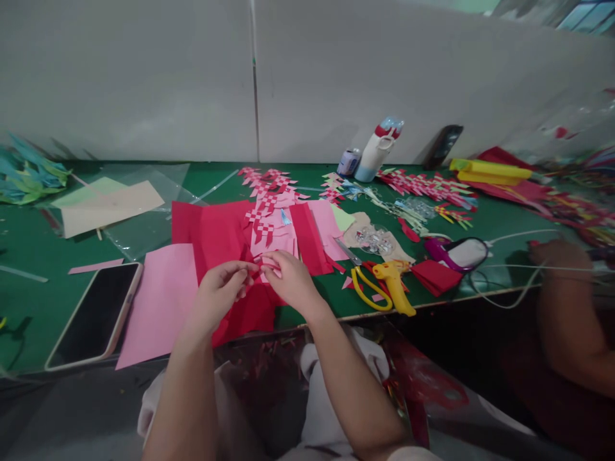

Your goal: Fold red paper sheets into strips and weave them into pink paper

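My left hand [221,289] and my right hand [288,280] meet over red paper sheets [216,238] near the table's front edge. Both hands pinch thin red and pink paper strips [259,264] between thumb and fingers. Just beyond them lies a woven red-and-pink paper piece [270,225]. More woven pieces [266,181] lie farther back. A large pink sheet [158,307] sits to the left of my left hand.
A phone [96,314] lies face up at the left. Yellow-handled scissors [366,287] and a yellow glue gun [394,282] lie to the right. A white bottle [377,153] stands by the wall. Another person's arm [567,301] rests at the right, beside cables.
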A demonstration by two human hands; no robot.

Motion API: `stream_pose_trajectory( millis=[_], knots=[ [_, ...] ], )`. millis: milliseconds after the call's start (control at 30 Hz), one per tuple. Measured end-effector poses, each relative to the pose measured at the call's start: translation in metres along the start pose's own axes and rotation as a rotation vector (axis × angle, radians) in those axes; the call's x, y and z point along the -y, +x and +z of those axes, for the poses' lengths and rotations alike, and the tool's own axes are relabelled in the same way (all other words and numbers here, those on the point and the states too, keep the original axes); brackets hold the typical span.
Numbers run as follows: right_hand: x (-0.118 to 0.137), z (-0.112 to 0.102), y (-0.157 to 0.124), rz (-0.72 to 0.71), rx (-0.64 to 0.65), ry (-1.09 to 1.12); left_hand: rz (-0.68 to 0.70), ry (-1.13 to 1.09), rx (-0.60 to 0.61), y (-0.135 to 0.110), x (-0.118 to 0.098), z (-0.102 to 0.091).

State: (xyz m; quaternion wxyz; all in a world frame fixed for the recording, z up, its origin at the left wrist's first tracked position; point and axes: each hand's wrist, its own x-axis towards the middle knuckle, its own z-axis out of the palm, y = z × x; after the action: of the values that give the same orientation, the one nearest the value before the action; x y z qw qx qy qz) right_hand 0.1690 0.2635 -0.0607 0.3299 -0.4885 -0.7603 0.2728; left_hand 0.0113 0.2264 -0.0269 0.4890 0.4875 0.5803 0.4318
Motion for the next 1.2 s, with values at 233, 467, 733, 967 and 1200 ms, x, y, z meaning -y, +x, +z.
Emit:
stream_pose_trajectory(
  millis=[233, 467, 733, 967, 1200],
  knots=[
    [0.007, 0.001, -0.004, -0.124, 0.069, -0.248, 0.007, 0.101, 0.023, -0.002, -0.002, 0.002],
    [0.007, -0.008, -0.004, -0.069, 0.045, 0.077, 0.024, 0.194, -0.107, 0.003, 0.009, -0.009],
    [0.0, -0.013, -0.003, -0.076, 0.027, 0.347, 0.059, 0.224, -0.096, 0.004, 0.011, -0.012],
    [0.002, -0.012, -0.001, -0.021, 0.025, 0.37, 0.027, 0.254, -0.096, 0.003, 0.011, -0.012],
    [-0.003, -0.007, -0.002, 0.007, 0.023, 0.358, 0.014, 0.22, -0.081, 0.004, 0.012, -0.012]
  ],
)
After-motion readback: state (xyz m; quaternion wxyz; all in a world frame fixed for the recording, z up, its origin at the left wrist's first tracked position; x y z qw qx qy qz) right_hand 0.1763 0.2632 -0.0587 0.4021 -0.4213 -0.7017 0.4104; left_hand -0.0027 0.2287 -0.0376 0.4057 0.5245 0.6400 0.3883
